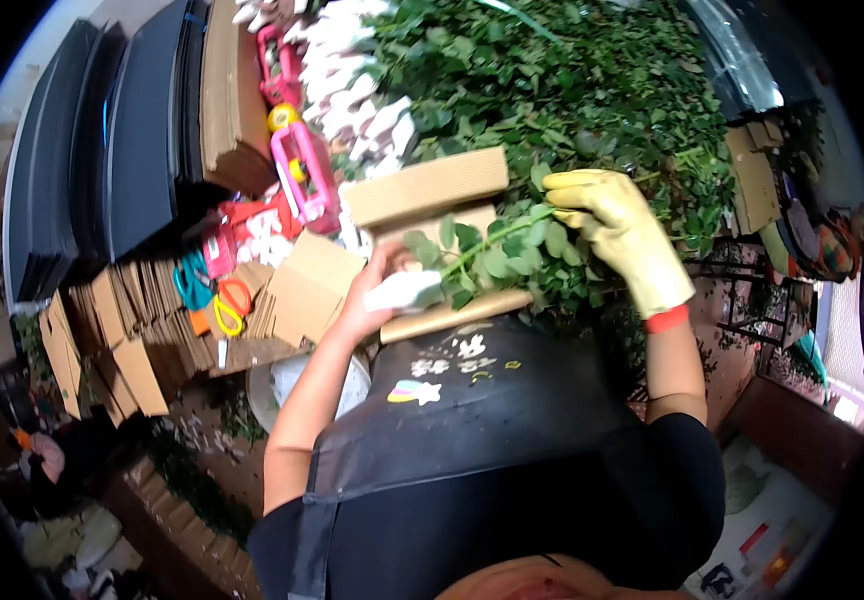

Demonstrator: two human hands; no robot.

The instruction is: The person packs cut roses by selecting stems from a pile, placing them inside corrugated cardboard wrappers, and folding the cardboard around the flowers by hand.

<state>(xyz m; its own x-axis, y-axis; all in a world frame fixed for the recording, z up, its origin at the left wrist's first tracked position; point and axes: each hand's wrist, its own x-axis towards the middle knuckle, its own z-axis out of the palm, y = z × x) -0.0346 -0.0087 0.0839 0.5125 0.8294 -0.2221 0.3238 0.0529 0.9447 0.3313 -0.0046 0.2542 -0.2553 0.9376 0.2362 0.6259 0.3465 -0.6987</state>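
My bare left hand (376,292) is closed around a white-wrapped flower head (404,291) at the left end of a leafy green stem. In a yellow rubber glove, my right hand (597,208) pinches the same leafy stem (512,236) farther to the right, its fingers bent together. The stem runs up and to the right between both hands. Beneath it lies a piece of corrugated cardboard (427,187) with raised edges, just in front of the black apron.
A large heap of green leafy stems (562,90) spreads ahead, with white-wrapped heads (347,90) along its left side. Pink tape dispensers (304,178), scissors (231,306), cardboard pieces (314,285) and tall black sheets (147,130) stand or lie left. Another person's hand (48,457) shows lower left.
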